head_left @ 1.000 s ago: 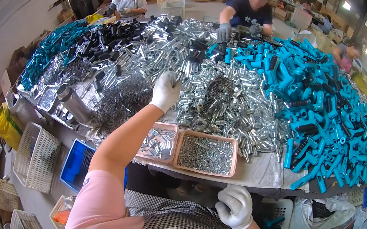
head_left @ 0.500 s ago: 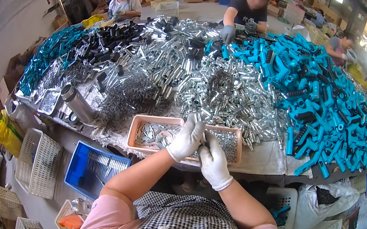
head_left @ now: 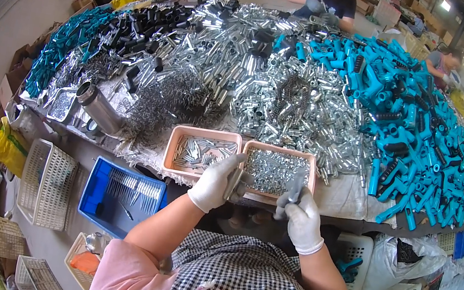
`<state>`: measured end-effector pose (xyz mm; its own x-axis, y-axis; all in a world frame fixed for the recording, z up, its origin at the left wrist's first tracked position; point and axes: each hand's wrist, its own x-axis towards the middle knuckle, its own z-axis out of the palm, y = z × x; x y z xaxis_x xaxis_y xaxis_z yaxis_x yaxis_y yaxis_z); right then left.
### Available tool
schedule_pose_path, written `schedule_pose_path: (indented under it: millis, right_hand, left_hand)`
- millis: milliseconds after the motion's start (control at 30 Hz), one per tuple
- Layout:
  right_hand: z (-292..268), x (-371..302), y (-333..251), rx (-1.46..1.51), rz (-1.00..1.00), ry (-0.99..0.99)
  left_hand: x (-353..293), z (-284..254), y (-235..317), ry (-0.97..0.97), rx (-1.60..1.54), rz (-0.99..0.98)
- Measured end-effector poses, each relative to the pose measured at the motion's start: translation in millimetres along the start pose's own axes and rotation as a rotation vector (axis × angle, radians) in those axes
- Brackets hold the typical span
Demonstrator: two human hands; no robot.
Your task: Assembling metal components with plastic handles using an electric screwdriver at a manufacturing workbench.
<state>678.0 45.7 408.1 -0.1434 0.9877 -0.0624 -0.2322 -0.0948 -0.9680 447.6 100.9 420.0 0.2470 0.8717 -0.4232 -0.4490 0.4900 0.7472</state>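
Observation:
My left hand (head_left: 213, 185), in a white glove with grey fingertips, is closed around a short silver metal tube (head_left: 233, 182). It hangs over the front edge of a pink tray (head_left: 166, 158) of slim metal pins (head_left: 198, 151). My right hand (head_left: 302, 220), gloved alike, is apart from it at the front right corner of a second pink tray (head_left: 312, 175) full of tiny metal pieces (head_left: 270, 172). Its grey fingertips are drawn together and slightly blurred. Whatever lies between them is too small or hidden to make out.
Heaped beyond the trays are silver metal parts (head_left: 220, 65), springs (head_left: 172, 100) and turquoise handle-shaped parts (head_left: 407, 135). A steel flask (head_left: 99, 108) leans at left. Below stand a blue bin (head_left: 98, 168) and white crates (head_left: 49, 184). Co-workers sit across the table.
My hands were together over the two trays; now they have parted, the right moving right and down, the left a little left. The metal tube now shows in my left hand.

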Motion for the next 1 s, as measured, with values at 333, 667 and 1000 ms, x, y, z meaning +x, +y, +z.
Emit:
schedule_pose_path:
  millis: [333, 667, 1000]
  right_hand:
    - [-8.4, 4.6, 11.2, -0.796, -0.263, -0.338]
    - [-22.0, -6.2, 44.2, 0.071, -0.260, -0.228]
    - [-29.5, -3.3, 5.8, 0.243, -0.060, -0.195]
  left_hand:
    - [-0.3, 40.4, -13.0, -0.355, 1.877, 0.606]
    - [101.4, 31.0, 71.8, 0.456, 1.548, 0.709]
    - [162.1, -30.4, 72.1, 0.373, 1.760, 0.496]
